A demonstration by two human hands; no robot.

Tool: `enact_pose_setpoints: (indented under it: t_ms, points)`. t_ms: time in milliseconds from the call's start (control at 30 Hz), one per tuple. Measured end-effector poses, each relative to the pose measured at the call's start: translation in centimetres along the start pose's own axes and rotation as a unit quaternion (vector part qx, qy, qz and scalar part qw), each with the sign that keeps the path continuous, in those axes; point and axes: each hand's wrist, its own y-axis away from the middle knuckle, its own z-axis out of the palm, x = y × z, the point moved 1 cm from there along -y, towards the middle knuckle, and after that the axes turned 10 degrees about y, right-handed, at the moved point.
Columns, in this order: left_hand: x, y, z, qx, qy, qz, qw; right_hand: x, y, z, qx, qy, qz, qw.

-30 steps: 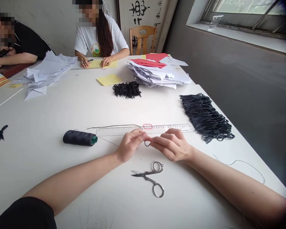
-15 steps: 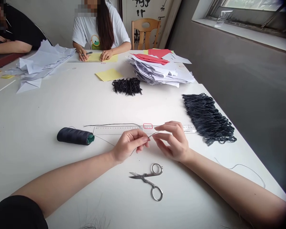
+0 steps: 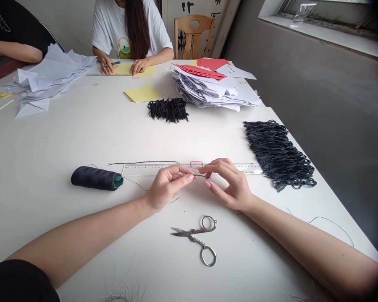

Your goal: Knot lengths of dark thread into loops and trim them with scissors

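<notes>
My left hand (image 3: pixel 164 186) pinches a black thread (image 3: pixel 203 175) between thumb and forefinger, its short end sticking out to the right. Close by, my right hand (image 3: pixel 231 184) is open, thumb and fingers apart around that loose end. The longer black strand (image 3: pixel 138 162) trails left along the upper edge of a clear ruler (image 3: pixel 148 171) lying behind both hands. From a dark spool of thread (image 3: pixel 93 178) at left, a fine line runs to my left hand. Small metal scissors (image 3: pixel 191 233) lie with blades apart in front of my hands.
Looped black thread tassels (image 3: pixel 279 155) lie in a row at right, and a smaller black bundle (image 3: pixel 168 110) lies farther back. Behind are stacked white papers (image 3: pixel 204 92), a yellow sheet (image 3: pixel 142 94) and more papers (image 3: pixel 47 75). Two other people sit across the table.
The fingers of my right hand have spread apart at the thread end. My left hand has shifted slightly left, still pinching the thread. The view has tilted down slightly.
</notes>
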Motion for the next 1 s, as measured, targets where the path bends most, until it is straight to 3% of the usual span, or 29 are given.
enact_pose_setpoints:
  t_ms: [233, 433, 767, 1000]
  points:
    - [0.06, 0.15, 0.24, -0.026, -0.051, 0.032, 0.998, -0.25, 0.12, 0.05, 0.046, 0.004, -0.009, 0.999]
    - [0.00, 0.21, 0.51, -0.125, -0.004, -0.038, 0.991, -0.73, 0.32, 0.27, -0.002, -0.075, 0.038, 0.996]
    - [0.01, 0.22, 0.63, -0.133, -0.017, -0.037, 0.990, -0.56, 0.37, 0.32, 0.011, -0.082, 0.030, 0.996]
    - [0.01, 0.11, 0.93, -0.123, -0.018, -0.004, 0.992, -0.96, 0.35, 0.40, 0.023, -0.047, -0.024, 0.998]
